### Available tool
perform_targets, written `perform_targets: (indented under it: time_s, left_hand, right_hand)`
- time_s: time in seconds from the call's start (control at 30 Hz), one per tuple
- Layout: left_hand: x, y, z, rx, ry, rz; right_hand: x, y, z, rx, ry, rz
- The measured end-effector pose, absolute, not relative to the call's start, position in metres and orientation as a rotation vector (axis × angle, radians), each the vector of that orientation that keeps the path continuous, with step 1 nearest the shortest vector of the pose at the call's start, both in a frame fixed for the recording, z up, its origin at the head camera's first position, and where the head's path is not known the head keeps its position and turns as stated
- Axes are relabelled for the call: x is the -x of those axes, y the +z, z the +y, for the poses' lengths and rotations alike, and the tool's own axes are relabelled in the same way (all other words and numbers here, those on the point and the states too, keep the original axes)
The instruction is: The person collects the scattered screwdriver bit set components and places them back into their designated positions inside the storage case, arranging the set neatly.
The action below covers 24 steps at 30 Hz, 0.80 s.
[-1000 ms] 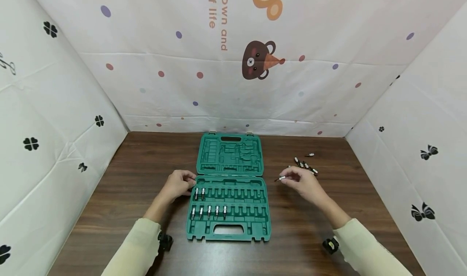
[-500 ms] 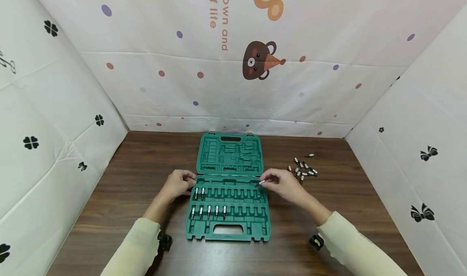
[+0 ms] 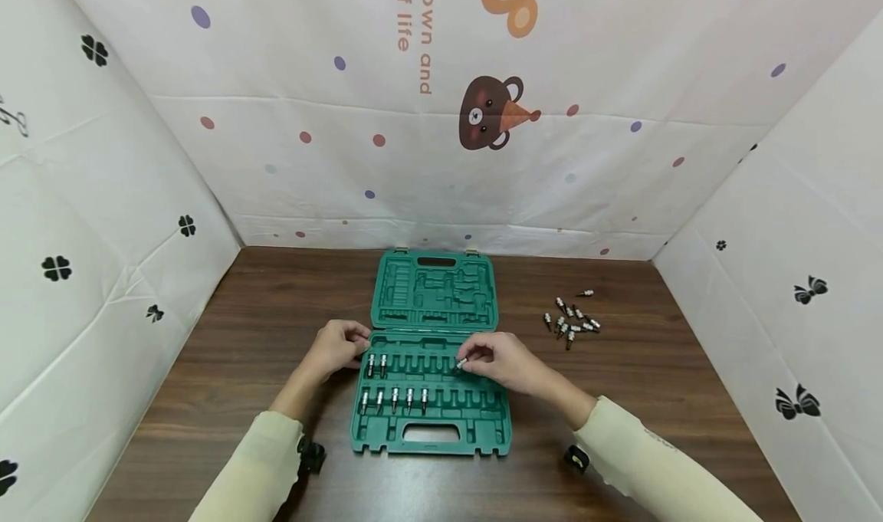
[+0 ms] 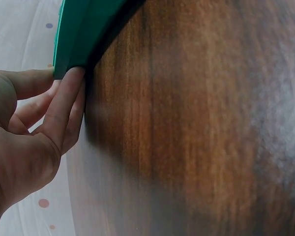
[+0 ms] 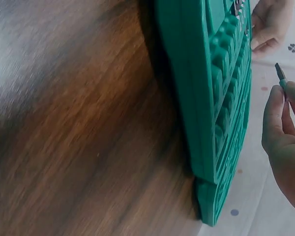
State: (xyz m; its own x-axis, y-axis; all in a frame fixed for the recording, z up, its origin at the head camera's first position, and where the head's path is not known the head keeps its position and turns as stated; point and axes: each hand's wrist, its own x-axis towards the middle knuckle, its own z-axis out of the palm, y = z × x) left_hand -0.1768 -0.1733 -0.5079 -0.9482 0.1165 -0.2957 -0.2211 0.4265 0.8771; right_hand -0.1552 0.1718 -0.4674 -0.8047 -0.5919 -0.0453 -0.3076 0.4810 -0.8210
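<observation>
A white fabric backdrop printed with dots and animal heads [image 3: 310,177] encloses a brown wood-grain surface [image 3: 297,292] behind and at both sides; on the surface lies an opened green moulded case [image 3: 434,288], its recessed lid folded away from the person and its slotted base nearer.

The left hand [image 3: 341,347] pinches the upper left edge of the base, thumb opposed to fingers; the right hand [image 3: 502,362] is above the right half of the base, thumb and fingers together, clamped on one short bit with a silver collar and dark tip [image 5: 280,73].

The held bit is tilted over the upper slot row; whether it touches a slot cannot be told. Seven silver-and-black socket bits [image 3: 395,399] occupy the left of the base, two in the upper row and five in the lower; a scattered group of loose silver-and-black bits [image 3: 569,313] lies on the surface, right of the case.
</observation>
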Motion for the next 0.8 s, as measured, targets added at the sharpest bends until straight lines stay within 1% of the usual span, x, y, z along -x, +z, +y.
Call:
perform_targets:
  time_s: [0.33,0.8]
  left_hand:
    - [0.176,-0.506,-0.173,0.086,1.533,2.368]
    - [0.176,-0.507,-0.173,0.096,1.512,2.377]
  right_hand:
    - [0.151,-0.467,0.158,0.872,-1.079,2.395]
    - [0.146,-0.474,0.143,0.964,-1.015,2.338]
